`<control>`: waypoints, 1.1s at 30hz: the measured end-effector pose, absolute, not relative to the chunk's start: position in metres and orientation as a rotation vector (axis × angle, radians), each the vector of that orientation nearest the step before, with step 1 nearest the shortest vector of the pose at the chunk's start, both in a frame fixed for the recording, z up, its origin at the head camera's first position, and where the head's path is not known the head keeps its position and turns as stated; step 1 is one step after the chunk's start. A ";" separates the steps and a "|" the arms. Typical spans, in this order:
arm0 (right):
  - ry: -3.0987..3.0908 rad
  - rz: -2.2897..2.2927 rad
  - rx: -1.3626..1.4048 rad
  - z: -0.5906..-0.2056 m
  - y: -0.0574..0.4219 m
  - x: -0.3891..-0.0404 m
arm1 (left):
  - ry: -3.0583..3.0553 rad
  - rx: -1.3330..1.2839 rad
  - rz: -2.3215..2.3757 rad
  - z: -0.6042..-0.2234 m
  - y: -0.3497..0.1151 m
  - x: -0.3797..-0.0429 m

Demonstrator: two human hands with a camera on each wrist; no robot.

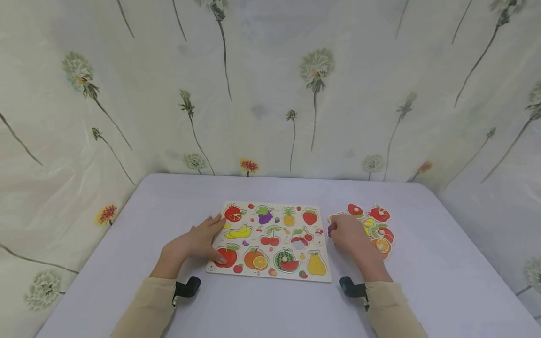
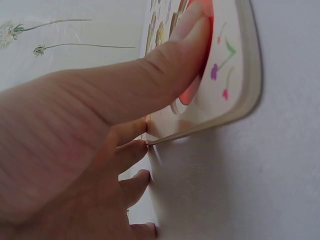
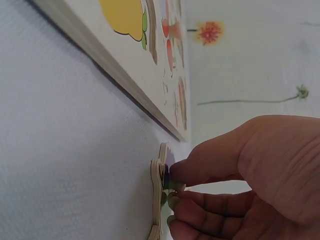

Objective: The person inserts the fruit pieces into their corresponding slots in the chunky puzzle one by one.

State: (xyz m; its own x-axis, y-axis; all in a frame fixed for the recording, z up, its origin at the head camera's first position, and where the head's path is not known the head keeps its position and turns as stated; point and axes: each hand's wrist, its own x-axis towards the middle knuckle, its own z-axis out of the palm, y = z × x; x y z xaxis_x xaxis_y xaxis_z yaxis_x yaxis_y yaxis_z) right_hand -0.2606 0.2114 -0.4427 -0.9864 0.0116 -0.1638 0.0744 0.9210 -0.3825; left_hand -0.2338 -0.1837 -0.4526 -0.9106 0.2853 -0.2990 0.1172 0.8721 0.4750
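Pinching purple piece in right hand, 3 o'clock of puzzle board | resting splayed left hand over 9 o'clock edge | probably light, stiff; best pinched mid-face

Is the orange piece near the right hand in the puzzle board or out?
Out: the orange piece sits among other loose fruit pieces, beside the puzzle board and apart from it.
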 end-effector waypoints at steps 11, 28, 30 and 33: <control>2.974 -0.539 0.022 -0.439 0.210 -0.258 | 2.703 0.340 0.643 -0.456 -0.185 -0.235; 3.014 -0.594 -0.163 -0.441 0.201 -0.265 | 2.692 0.315 0.671 -0.453 -0.185 -0.232; 3.022 -0.595 -0.192 -0.441 0.199 -0.265 | 2.692 0.316 0.678 -0.452 -0.185 -0.232; 3.022 -0.599 -0.216 -0.442 0.198 -0.265 | 2.691 0.318 0.681 -0.452 -0.185 -0.232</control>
State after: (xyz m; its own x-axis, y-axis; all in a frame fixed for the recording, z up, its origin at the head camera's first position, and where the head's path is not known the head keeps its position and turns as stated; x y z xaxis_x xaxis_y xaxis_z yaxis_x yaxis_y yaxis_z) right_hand -0.2651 0.1980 -0.4420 -0.9888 -0.1474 -0.0252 -0.1266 0.9151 -0.3829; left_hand -0.2319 -0.1846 -0.4515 -0.9149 0.2959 -0.2746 0.1297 0.8597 0.4941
